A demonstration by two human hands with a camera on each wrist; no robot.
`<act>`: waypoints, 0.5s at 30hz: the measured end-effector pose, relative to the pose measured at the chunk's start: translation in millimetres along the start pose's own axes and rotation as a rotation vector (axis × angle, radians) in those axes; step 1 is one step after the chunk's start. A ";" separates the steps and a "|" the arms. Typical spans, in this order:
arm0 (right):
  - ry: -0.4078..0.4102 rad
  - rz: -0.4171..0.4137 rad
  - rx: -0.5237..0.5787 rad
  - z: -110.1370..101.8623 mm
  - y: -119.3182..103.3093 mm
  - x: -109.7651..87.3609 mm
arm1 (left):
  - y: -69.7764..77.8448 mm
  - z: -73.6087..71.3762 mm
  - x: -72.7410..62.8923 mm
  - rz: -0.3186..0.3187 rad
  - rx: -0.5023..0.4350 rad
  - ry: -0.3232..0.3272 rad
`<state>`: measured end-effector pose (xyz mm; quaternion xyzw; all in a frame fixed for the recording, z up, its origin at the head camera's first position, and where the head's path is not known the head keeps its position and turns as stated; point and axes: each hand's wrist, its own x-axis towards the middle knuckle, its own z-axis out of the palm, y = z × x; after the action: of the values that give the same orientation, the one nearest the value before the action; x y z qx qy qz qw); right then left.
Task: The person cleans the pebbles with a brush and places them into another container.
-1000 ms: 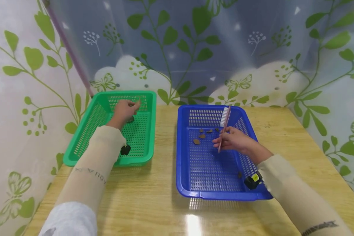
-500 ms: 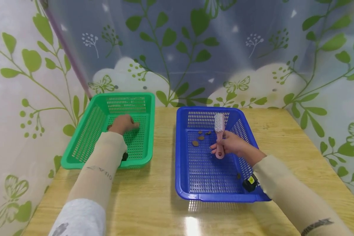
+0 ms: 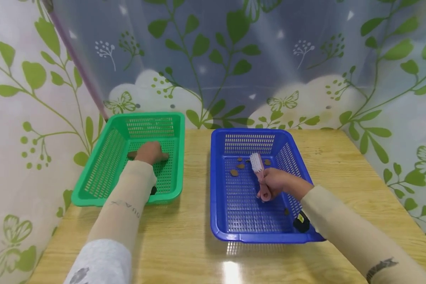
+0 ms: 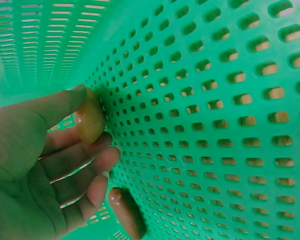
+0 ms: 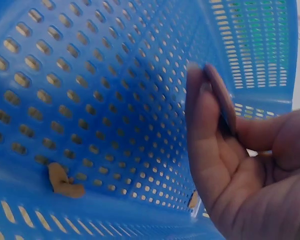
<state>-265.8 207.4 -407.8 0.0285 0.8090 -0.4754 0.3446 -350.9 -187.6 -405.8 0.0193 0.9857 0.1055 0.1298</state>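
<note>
In the green basket [image 3: 180, 173], my left hand [image 3: 150, 153] reaches down to the perforated floor. Thumb and fingers pinch a smooth yellow-brown oblong piece [image 4: 90, 117] at the floor, its kind unclear. A second, browner oblong piece [image 4: 126, 212] lies on the floor below the fingers. Over the blue basket [image 3: 218, 185], my right hand [image 3: 275, 181] grips a pink brush [image 3: 257, 165] by its handle, white bristles pointing up and away. The right wrist view catches only the handle's edge, between thumb and fingers.
Several small brown flat pieces [image 3: 234, 172] lie on the blue basket's floor, one curled piece [image 5: 65, 182] near its wall. Both baskets stand on a wooden table [image 3: 195, 221] before a leaf-patterned curtain [image 3: 206, 59]. A black wrist device [image 3: 301, 222] hangs over the blue basket's near right corner.
My left hand has lowered from the green basket's far side to its floor with the oblong piece. My right hand has turned the brush, lowering it and tilting its head leftward.
</note>
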 end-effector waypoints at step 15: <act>-0.047 0.108 -0.315 -6.8 2.6 -0.5 | 14.5 -22.2 -8.5 0.004 -0.001 0.067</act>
<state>-268.0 214.3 -407.4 0.0063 0.8625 -0.3242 0.3886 -348.3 -178.5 -379.6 0.0175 0.9894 0.1070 0.0966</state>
